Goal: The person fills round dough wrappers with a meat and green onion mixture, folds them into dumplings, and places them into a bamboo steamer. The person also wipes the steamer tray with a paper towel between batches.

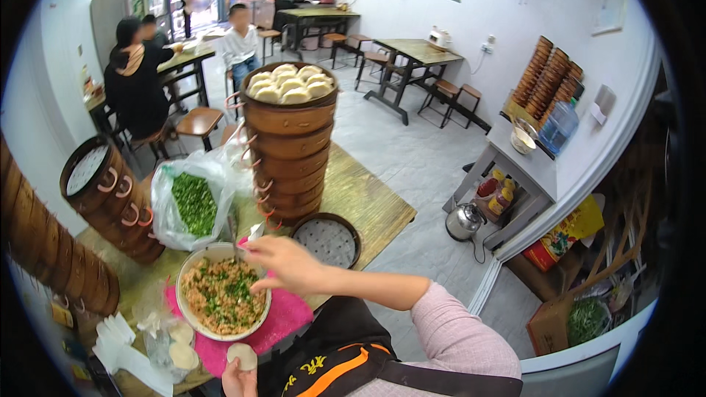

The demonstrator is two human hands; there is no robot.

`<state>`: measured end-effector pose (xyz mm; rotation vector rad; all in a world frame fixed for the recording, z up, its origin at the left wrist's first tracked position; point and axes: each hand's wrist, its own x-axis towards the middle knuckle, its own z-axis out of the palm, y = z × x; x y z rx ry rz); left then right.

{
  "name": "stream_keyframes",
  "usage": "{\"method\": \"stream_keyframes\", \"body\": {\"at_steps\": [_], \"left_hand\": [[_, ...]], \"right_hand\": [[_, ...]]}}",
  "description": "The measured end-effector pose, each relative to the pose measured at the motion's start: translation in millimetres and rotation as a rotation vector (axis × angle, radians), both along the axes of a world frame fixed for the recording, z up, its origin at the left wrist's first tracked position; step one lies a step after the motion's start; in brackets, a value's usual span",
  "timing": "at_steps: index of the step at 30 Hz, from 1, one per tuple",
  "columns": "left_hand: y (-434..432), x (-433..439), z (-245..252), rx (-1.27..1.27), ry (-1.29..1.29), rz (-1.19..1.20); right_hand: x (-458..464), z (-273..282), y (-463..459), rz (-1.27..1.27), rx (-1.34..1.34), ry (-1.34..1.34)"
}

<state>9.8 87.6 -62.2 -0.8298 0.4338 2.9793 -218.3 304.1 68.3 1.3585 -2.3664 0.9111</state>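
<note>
My left hand (239, 379) holds a round dough wrapper (242, 357) just below the rim of a large bowl (183, 309). The bowl is full of minced filling (223, 300) with chopped greens on it. Over the bowl's right edge reaches my right hand (281, 264); a metal utensil (237, 248) stands by its fingers, but whether they grip it cannot be told. A pink cloth (292, 314) lies under the bowl. More wrappers (183, 350) in clear plastic are at the lower left. Behind the bowl stands a plastic bag (162, 204) of chopped green onions (194, 204).
A tall stack of bamboo steamers (292, 160), topped with buns (289, 84), stands behind a lined steamer tray (325, 240). Further steamer stacks (118, 204) rise at the left. People (138, 82) sit at a table beyond. White gloves or paper (132, 358) lie lower left.
</note>
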Motion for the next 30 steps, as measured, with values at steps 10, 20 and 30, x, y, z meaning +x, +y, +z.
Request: {"method": "stream_keyframes", "body": {"at_steps": [10, 20, 30], "left_hand": [[11.3, -4.1, 16.0, -0.138, -0.055, 0.101], [14.7, 7.4, 33.1, -0.185, -0.160, 0.128], [23.5, 2.6, 39.5, -0.186, -0.157, 0.082]], "right_hand": [[22.3, -19.1, 13.4, -0.054, -0.265, -0.720], [29.1, 2.7, -2.0, -0.003, -0.225, -0.396], [42.6, -22.4, -10.7, 0.151, -0.283, -0.281]]}}
